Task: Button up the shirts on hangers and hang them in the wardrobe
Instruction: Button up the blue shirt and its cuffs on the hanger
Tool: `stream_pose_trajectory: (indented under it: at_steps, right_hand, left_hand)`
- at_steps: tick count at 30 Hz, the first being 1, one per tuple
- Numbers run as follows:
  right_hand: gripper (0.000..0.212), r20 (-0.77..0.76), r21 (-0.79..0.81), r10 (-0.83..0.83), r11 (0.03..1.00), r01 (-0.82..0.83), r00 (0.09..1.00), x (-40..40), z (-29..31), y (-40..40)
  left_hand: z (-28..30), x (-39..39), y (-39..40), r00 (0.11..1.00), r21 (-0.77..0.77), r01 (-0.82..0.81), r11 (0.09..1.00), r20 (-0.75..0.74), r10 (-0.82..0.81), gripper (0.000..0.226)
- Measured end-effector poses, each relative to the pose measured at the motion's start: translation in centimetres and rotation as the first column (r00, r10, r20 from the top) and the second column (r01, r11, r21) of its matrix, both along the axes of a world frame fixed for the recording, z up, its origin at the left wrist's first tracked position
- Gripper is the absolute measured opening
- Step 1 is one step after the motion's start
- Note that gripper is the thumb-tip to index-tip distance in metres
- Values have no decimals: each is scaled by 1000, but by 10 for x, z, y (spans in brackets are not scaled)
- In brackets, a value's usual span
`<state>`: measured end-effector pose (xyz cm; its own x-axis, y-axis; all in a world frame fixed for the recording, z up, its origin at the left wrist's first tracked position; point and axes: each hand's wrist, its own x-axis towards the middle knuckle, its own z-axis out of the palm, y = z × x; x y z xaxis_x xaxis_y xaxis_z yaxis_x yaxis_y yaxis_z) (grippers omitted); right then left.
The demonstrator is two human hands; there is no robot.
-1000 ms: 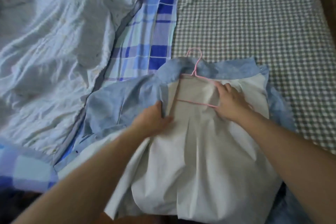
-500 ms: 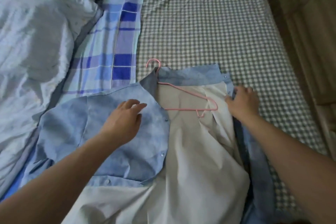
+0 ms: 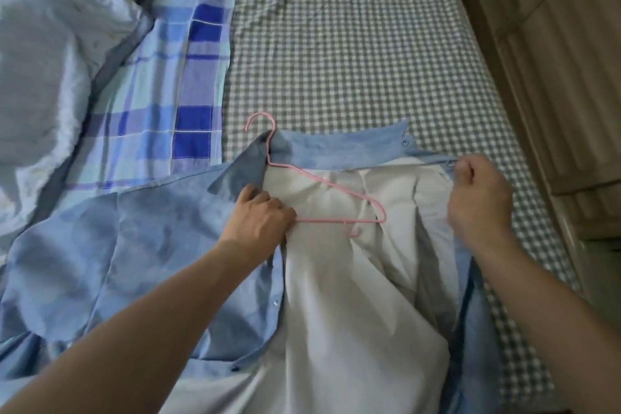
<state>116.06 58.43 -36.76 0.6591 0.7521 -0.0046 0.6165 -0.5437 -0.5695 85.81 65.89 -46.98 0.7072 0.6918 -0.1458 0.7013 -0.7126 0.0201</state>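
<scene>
Because the blue snap-button shirt [image 3: 144, 245] lying open on the gingham bed sheet [image 3: 336, 44] is soft, light and floppy, its stiffer front edges are best held: the left hand [image 3: 260, 220] clasps one by the thin pink wire hanger [image 3: 322, 181], the right hand [image 3: 479, 198] pinches the other.
</scene>
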Motion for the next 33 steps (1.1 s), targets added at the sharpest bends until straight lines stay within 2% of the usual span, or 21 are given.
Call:
stream_pose_trajectory:
  at_steps: [2,4,7,9,10,11,12,13,15,16,17,18,20,21,22,23,25,27,29,31,33]
  right_hand:
    - [39,-80,-63,90,993,-96,993,-12,28,1]
    - [44,-232,-92,123,985,-148,965,-30,55,-1]
    - [41,-376,-13,175,981,-194,910,-69,72,1]
    - [35,-402,62,192,981,-182,895,-104,59,4]
    - [29,-404,69,211,977,-200,890,-121,45,6]
    - [17,-400,29,237,969,-247,885,-135,25,7]
    - [14,-395,-86,251,948,-308,884,-147,2,6]
    - [32,-396,-249,282,883,-398,874,-155,-24,3]
    - [54,-392,-583,382,601,-547,837,-163,-62,-16]
    - [58,-368,-680,432,478,-555,823,-165,-71,-27]
    - [62,-352,-719,484,408,-563,801,-167,-73,-37]
    - [65,-352,-715,532,379,-588,770,-170,-70,-47]
    - [63,-345,-642,597,413,-646,724,-176,-57,-68]
    - [58,-297,-570,626,489,-660,721,-178,-51,-78]
    - [51,-191,-484,654,586,-650,732,-178,-46,-90]
    - [45,-50,-410,660,671,-618,749,-178,-44,-103]
    - [43,181,-350,618,768,-537,765,-170,-39,-130]
    - [58,263,-455,573,783,-423,776,-156,-35,-161]
    - [75,288,-549,526,775,-312,800,-139,-37,-192]
    - [79,259,-531,419,814,-235,870,-121,-34,-214]
    - [79,31,-464,119,881,-91,992,-103,-30,-229]
  left_hand:
    - [3,-6,7,999,-8,3,1000,-44,-3,5]
    - [12,-5,17,998,20,-43,999,-35,43,9]
    - [22,10,29,996,90,-60,994,-55,65,11]
    - [26,21,28,997,78,-7,997,-75,13,5]
    - [24,23,27,996,41,-18,999,-84,22,11]
    - [19,21,25,996,11,-36,999,-75,37,15]
    - [14,16,23,996,14,-62,998,-68,63,14]
    - [9,7,16,995,31,-93,995,-31,94,14]
    - [5,-15,-7,971,-5,-230,973,63,230,39]
    - [5,-26,-27,932,-68,-312,948,169,319,48]
    - [6,-37,-49,868,-148,-391,909,269,417,52]
    - [9,-49,-74,791,-263,-452,852,323,520,55]
    - [14,-73,-117,687,-517,-482,708,279,671,61]
    - [18,-84,-133,703,-578,-479,661,198,683,65]
    - [22,-95,-146,754,-592,-473,653,112,648,68]
    - [26,-104,-155,811,-580,-456,675,41,583,69]
    - [33,-120,-165,885,-543,-416,729,-57,462,67]
    - [35,-139,-172,924,-447,-372,814,-93,371,49]
    - [43,-161,-178,936,-391,-344,854,-215,279,33]
    - [45,-189,-187,933,-307,-327,894,-254,254,32]
    - [65,-201,-191,925,-280,-302,911,-316,209,25]
